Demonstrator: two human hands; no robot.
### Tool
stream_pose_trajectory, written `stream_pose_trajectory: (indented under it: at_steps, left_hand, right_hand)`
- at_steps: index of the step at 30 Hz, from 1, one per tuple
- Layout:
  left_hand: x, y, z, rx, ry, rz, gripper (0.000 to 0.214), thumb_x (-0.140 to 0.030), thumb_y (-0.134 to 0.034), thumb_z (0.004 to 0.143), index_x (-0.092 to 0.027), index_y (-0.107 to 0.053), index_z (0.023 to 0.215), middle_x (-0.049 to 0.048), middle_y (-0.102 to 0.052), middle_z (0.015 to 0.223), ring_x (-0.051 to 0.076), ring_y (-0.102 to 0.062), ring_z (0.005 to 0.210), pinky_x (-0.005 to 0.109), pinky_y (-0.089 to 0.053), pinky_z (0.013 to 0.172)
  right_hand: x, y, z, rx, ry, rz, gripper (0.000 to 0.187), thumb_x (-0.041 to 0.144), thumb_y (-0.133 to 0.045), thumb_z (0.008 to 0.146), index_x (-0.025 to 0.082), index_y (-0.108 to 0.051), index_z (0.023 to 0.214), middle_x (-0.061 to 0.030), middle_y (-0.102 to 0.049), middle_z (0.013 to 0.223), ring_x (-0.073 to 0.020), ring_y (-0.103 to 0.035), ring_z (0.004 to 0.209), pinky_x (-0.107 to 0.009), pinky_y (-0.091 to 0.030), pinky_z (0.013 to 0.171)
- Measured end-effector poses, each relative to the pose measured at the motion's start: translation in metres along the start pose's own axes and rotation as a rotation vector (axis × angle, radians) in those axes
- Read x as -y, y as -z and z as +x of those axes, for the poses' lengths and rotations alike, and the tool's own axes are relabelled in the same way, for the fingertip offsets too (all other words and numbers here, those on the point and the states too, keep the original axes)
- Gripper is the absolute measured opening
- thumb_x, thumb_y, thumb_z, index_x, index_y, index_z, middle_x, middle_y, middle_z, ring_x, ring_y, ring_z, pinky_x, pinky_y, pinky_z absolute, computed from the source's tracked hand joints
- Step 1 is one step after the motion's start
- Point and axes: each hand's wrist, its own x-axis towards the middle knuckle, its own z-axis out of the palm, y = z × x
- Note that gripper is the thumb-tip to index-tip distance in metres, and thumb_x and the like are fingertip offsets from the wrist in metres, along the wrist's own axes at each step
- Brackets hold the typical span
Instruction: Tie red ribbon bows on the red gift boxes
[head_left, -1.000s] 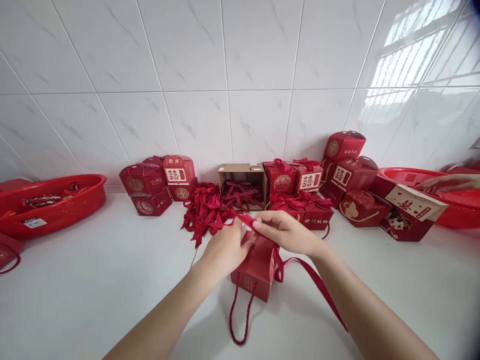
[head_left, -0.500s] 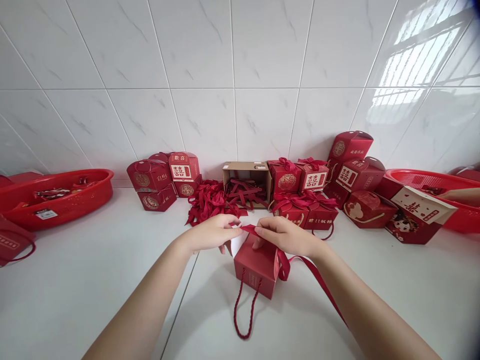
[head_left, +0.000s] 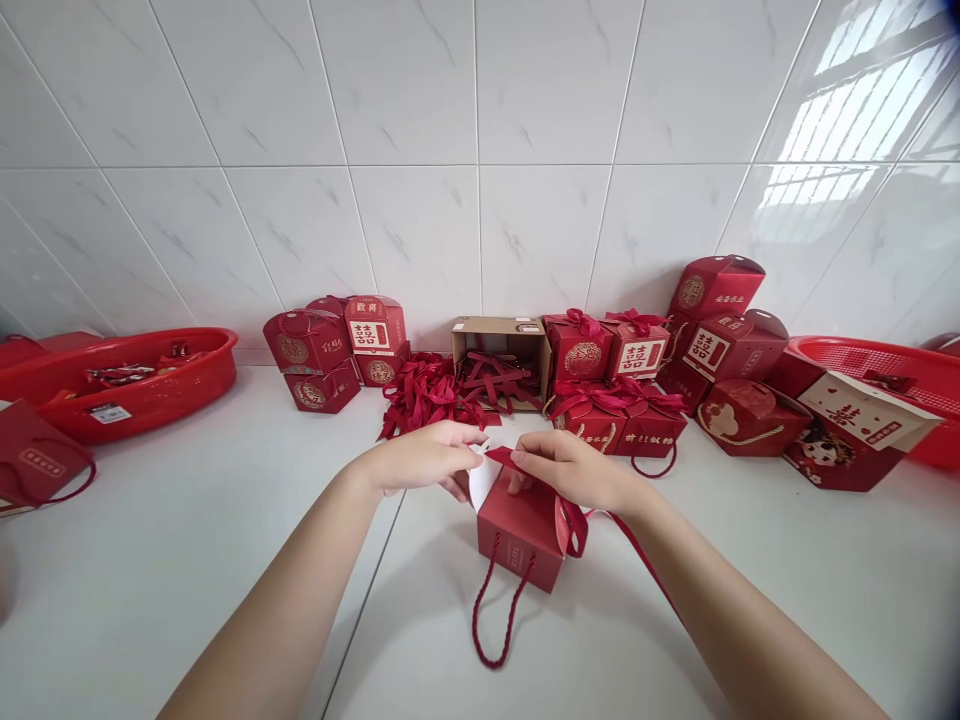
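A small red gift box (head_left: 519,535) stands before me, with its top flaps partly raised. One flap shows its white inner side. My left hand (head_left: 429,462) is closed on the edge of that white-lined flap, its fingertips partly hidden behind it. My right hand (head_left: 579,470) pinches a red ribbon (head_left: 641,550) at the top of the box, with a finger resting against the box's upper panel. The ribbon loops at the box's right side and trails under my right forearm. A twisted dark red cord handle (head_left: 491,660) hangs from the front onto the table.
Behind lie a heap of red ribbons (head_left: 427,395) and an open cardboard box (head_left: 499,325) holding more ribbon. Finished-looking bow-tied boxes (head_left: 585,355) and other stacked red boxes (head_left: 315,345) line the tiled wall. Red plastic baskets (head_left: 187,395) stand at both sides.
My left hand has drawn slightly away from the ribbon, showing more of the white flap. The view has shifted a little. Another person's hand at the right basket is gone from view.
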Motion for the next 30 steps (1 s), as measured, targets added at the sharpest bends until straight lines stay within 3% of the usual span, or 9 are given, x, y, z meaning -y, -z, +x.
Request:
stream_pose_trajectory:
  at_steps: [4,11,15,20,24,30]
  left_hand:
    - [-0.003,-0.003,-0.003,-0.027,0.025,-0.016,0.041,-0.029,-0.052,0.082,-0.016,-0.054,0.121,0.0056,-0.068,0.094,0.019,-0.067,0.086,0.035,-0.054,0.079]
    - [-0.001,-0.004,-0.002,-0.079,0.044,-0.031,0.024,-0.03,-0.05,0.084,-0.018,-0.057,0.103,0.0002,-0.064,0.08,0.016,-0.067,0.071,0.032,-0.054,0.07]
    - [0.001,-0.002,-0.001,-0.092,0.033,-0.017,0.022,-0.029,-0.052,0.082,-0.019,-0.056,0.102,0.0001,-0.062,0.085,0.015,-0.066,0.072,0.032,-0.053,0.073]
    - [0.003,-0.002,-0.001,-0.08,-0.053,0.053,0.034,-0.045,-0.063,0.078,-0.019,-0.056,0.099,0.0044,-0.065,0.095,0.019,-0.065,0.083,0.034,-0.052,0.076]
    - [0.007,0.0,-0.001,-0.082,-0.077,0.131,0.043,-0.039,-0.071,0.072,-0.02,-0.054,0.107,0.0053,-0.067,0.099,0.019,-0.063,0.086,0.034,-0.05,0.078]
    - [0.003,-0.001,-0.003,-0.098,-0.055,0.141,0.04,-0.032,-0.068,0.074,-0.019,-0.056,0.11,0.006,-0.068,0.103,0.021,-0.064,0.093,0.034,-0.048,0.084]
  right_hand:
    - [0.0,-0.001,0.0,-0.005,0.003,-0.05,0.03,0.035,-0.044,0.093,0.018,-0.058,0.074,-0.0048,-0.068,0.084,-0.0172,-0.061,0.081,-0.03,-0.046,0.077]
    - [-0.003,-0.005,0.003,0.0,-0.001,-0.098,0.027,0.031,-0.044,0.09,0.018,-0.061,0.073,-0.0025,-0.067,0.08,-0.0155,-0.058,0.077,-0.028,-0.043,0.073]
    - [-0.004,-0.005,0.004,-0.02,-0.033,-0.079,0.026,0.025,-0.043,0.087,0.017,-0.057,0.066,-0.0031,-0.069,0.08,-0.0157,-0.06,0.077,-0.027,-0.044,0.073]
    - [-0.005,-0.004,0.005,-0.06,-0.067,-0.045,0.02,0.018,-0.045,0.079,0.017,-0.055,0.061,-0.003,-0.071,0.078,-0.0153,-0.061,0.074,-0.025,-0.043,0.067]
    - [-0.006,-0.005,0.007,-0.09,-0.085,-0.005,0.019,0.017,-0.045,0.076,0.017,-0.055,0.06,-0.0051,-0.071,0.076,-0.0162,-0.062,0.075,-0.026,-0.044,0.067]
    - [-0.005,-0.005,0.008,-0.076,-0.092,0.067,0.024,0.024,-0.045,0.079,0.017,-0.052,0.058,-0.0065,-0.071,0.075,-0.0165,-0.063,0.074,-0.025,-0.045,0.068]
